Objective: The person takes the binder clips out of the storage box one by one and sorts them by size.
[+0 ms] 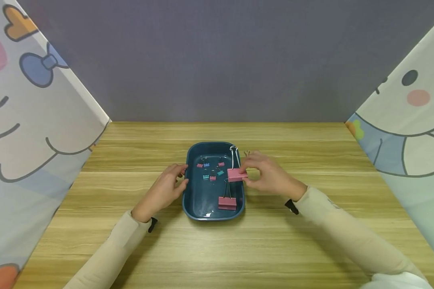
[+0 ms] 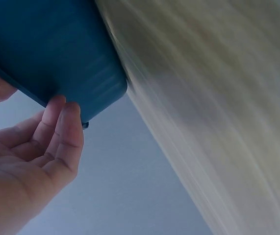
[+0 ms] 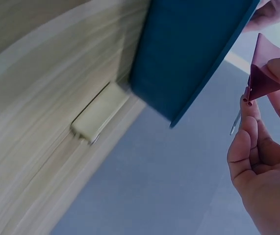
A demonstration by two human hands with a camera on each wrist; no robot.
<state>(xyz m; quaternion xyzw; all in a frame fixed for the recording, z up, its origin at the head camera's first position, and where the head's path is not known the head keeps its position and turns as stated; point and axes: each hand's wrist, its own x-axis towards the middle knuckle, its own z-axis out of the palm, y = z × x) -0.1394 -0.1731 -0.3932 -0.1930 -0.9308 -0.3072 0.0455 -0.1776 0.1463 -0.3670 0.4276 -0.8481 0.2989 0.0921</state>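
A dark blue tray (image 1: 202,200) lies on the table between my hands. My right hand (image 1: 269,172) pinches a large pink binder clip (image 1: 235,175) by its body, over the tray's right side with its wire handles pointing away. The same clip (image 3: 262,73) shows end-on between thumb and fingers in the right wrist view. My left hand (image 1: 162,190) rests its fingertips on the tray's left rim, fingers loosely bent. Inside the tray lie another large pink binder clip (image 1: 227,203) and several small clips, among them a blue one (image 1: 206,165) and a teal one (image 1: 220,173).
A pale yellow binder clip (image 3: 100,112) lies on the table just right of the tray, mostly hidden under my right hand in the head view. The wooden table (image 1: 148,136) meets a grey panel (image 1: 220,60) at the back. Cartoon-printed sheets stand at both sides.
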